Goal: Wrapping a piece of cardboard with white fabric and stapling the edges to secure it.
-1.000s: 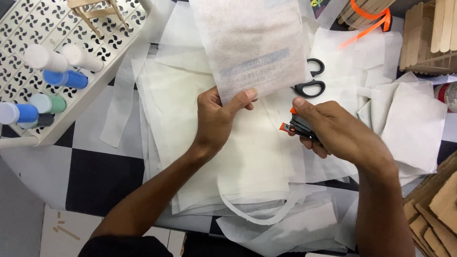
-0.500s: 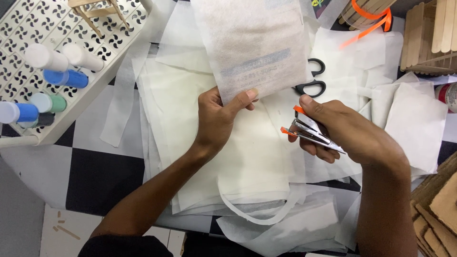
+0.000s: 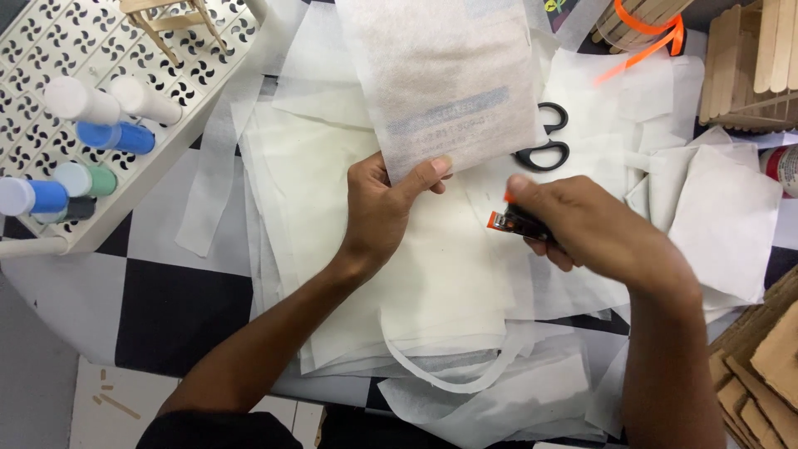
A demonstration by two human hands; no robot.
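While I look down at the table [image 3: 179, 287], this is what I count.

Left hand: my left hand [image 3: 384, 208] pinches the lower edge of one white fabric sheet [image 3: 445, 79], thumb on top, fingers [image 3: 364, 170] closed behind it; the sheet stands tilted up off the pile.

Right hand: my right hand [image 3: 586, 229] is closed around one small stapler [image 3: 515, 223], black with an orange tip, held just right of the sheet's lower corner; the hand is blurred, so I cannot tell whether the stapler touches the sheet.

Pile: many white fabric pieces [image 3: 416, 291] lie stacked and overlapping beneath both hands; too many to count.

Scissors: one black-handled pair [image 3: 544, 150], lying near my right hand, partly under the sheet.

Rack: one white perforated rack [image 3: 108, 58] at left, carrying five bottles [image 3: 116, 137] that I can see.

Sticks: stacks of wooden sticks [image 3: 748, 58] at upper right, one bundle bound with orange tape [image 3: 644, 33].

Cardboard: brown pieces [image 3: 765, 366] at lower right.
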